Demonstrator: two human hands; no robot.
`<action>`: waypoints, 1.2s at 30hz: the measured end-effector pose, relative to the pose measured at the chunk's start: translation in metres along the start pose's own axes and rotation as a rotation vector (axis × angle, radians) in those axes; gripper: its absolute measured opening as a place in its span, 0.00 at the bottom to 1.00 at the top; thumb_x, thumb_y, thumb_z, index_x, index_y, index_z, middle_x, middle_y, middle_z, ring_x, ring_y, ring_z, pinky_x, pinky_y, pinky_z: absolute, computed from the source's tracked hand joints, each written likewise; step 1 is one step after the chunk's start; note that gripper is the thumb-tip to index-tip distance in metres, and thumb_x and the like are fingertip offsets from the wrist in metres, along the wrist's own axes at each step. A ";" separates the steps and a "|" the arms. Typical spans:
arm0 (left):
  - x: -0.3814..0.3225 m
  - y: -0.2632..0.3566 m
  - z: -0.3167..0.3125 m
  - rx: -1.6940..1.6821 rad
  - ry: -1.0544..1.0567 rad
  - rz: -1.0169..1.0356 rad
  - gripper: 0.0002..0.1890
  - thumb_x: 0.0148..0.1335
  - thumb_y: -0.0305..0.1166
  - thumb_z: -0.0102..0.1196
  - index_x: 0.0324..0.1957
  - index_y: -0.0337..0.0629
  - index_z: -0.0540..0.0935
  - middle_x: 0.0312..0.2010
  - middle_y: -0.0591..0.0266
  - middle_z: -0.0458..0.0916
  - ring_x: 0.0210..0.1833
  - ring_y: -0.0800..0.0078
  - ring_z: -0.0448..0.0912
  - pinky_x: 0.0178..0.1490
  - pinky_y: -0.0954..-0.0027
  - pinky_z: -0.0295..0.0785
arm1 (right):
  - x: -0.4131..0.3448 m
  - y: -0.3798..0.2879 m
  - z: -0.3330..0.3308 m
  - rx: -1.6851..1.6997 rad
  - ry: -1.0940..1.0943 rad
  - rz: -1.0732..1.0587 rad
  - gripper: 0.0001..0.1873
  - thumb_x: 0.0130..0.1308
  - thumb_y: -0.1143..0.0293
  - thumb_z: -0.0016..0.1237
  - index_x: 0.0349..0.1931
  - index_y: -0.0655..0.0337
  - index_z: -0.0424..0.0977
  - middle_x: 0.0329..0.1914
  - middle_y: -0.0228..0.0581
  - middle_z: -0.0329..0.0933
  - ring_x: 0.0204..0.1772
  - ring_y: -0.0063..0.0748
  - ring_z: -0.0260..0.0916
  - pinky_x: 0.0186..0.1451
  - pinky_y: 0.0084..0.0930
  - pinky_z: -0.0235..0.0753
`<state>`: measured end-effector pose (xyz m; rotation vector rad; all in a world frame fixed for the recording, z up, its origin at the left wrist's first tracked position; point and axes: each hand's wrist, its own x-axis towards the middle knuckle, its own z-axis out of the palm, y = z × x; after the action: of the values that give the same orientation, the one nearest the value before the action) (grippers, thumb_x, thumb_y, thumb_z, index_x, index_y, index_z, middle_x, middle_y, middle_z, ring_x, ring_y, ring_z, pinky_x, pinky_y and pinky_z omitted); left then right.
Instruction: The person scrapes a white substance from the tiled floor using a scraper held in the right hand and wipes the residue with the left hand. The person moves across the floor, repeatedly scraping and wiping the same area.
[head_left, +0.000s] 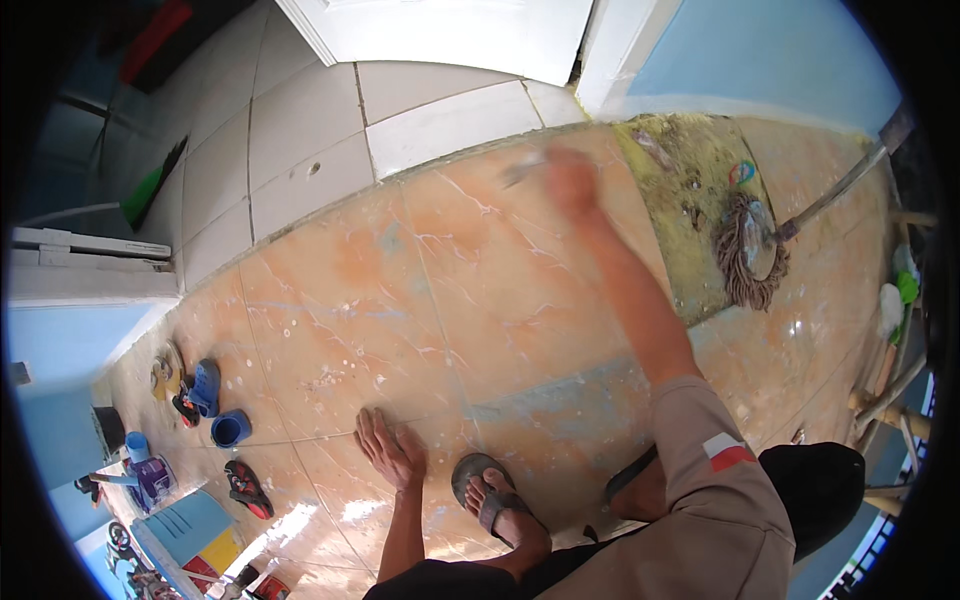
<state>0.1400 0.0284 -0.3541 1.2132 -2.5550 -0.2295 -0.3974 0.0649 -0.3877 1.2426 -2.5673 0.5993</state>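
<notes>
My left hand (390, 450) rests palm down on the tan marbled tile floor (345, 270) with nothing in it. My right hand (571, 184) reaches forward to the floor just before the white threshold tile (457, 124). It is closed around a small hand tool (523, 171) with a flat, greyish end, blurred so that its exact kind is unclear. White specks and bluish smears mark the tiles between my hands. My sandalled foot (495, 499) stands to the right of my left hand.
A string mop (752, 255) lies on a yellowish, stained bare patch (667, 195) at the right. Blue clogs (204, 388) and a red-black sandal (248, 490) lie at the left. Ahead are a white door (457, 30) and a green broom (150, 187). Wooden poles (892, 397) stand at the far right.
</notes>
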 end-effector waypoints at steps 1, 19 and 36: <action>-0.001 -0.008 -0.009 0.031 0.012 -0.010 0.26 0.71 0.35 0.51 0.67 0.30 0.73 0.70 0.35 0.70 0.73 0.36 0.67 0.77 0.38 0.54 | 0.005 0.015 -0.029 0.087 0.022 0.037 0.10 0.62 0.63 0.58 0.40 0.58 0.81 0.36 0.44 0.81 0.42 0.50 0.80 0.45 0.46 0.79; 0.007 -0.001 0.005 0.004 -0.016 -0.016 0.27 0.71 0.36 0.50 0.68 0.31 0.72 0.71 0.37 0.68 0.75 0.38 0.64 0.78 0.38 0.52 | 0.023 0.029 -0.009 0.632 -0.028 0.675 0.13 0.64 0.64 0.60 0.27 0.66 0.83 0.24 0.42 0.85 0.28 0.35 0.82 0.35 0.35 0.77; 0.011 0.005 0.001 -0.024 -0.071 -0.075 0.27 0.72 0.37 0.51 0.68 0.34 0.72 0.71 0.40 0.68 0.75 0.41 0.64 0.78 0.38 0.53 | 0.027 -0.045 0.028 0.678 0.247 0.813 0.17 0.65 0.62 0.59 0.29 0.71 0.82 0.24 0.47 0.85 0.25 0.35 0.80 0.32 0.40 0.75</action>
<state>0.1296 0.0228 -0.3518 1.3163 -2.5613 -0.3252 -0.3796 0.0079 -0.3910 0.1165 -2.6457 1.7482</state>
